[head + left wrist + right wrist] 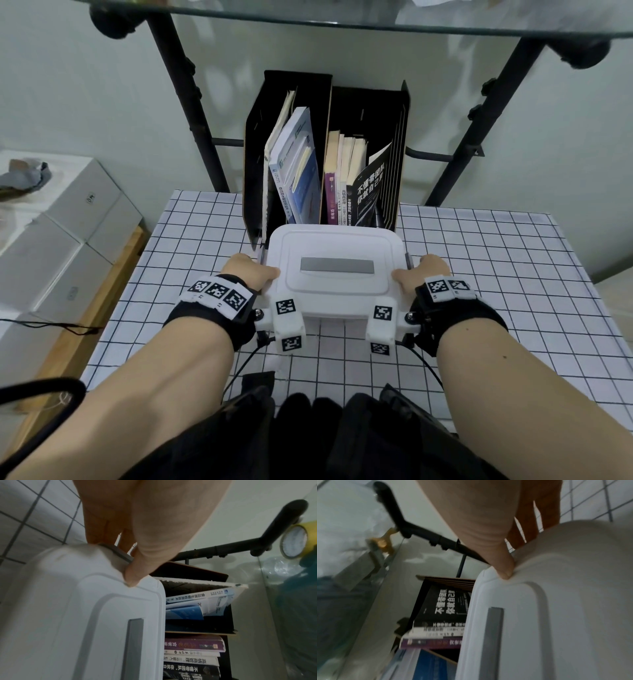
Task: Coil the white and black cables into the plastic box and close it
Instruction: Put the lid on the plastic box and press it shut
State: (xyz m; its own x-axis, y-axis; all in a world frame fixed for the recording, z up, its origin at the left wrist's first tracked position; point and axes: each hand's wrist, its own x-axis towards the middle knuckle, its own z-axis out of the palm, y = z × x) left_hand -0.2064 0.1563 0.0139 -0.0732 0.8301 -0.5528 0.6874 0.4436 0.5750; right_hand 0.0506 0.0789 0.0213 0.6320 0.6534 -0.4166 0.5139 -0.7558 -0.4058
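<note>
Both hands forward — thumbs inward, fingers curled.

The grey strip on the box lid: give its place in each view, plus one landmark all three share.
Head: grey strip lies at the picture's centre, on the lid between both hands.
Left wrist: bottom centre, running upright.
Right wrist: lower centre-right, upright.
Shared landmark: the black book with white characters behind the box.

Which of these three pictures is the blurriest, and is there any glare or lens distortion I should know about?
Right wrist view: the most smeared, the book spines barely legible. Left wrist view: sharper, though the plastic box goes soft near the left hand. Head view: crisp, with wide-angle bending of the shelf frame and pale reflections on the glass shelf.
</note>
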